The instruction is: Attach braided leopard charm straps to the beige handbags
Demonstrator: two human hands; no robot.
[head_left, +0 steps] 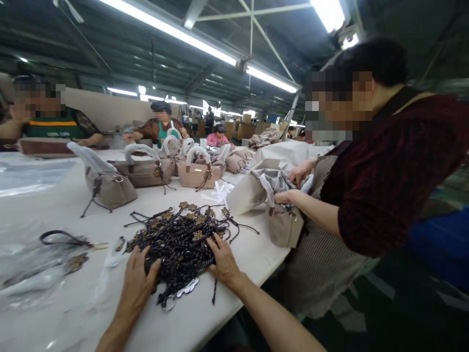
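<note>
A tangled pile of black braided cords (pixel 179 239) with brown flower-shaped charms lies on the white table (pixel 234 264). At the pile's left side is my left hand (pixel 137 278), its fingers apart and touching the cords. My right hand (pixel 223 259) rests against the right side with its fingers spread. Neither hand is closed round anything. A metal ring (pixel 168 304) and a white scalloped piece (pixel 187 287) stick out at the near edge of the pile.
Beige handbags (pixel 200 174) with wrapped handles stand behind the pile. At right, a person (pixel 399 171) in dark red handles another bag (pixel 284 226) near the table edge. A black strap (pixel 64 238) and clear plastic (pixel 22 249) lie at left. More people sit across the table.
</note>
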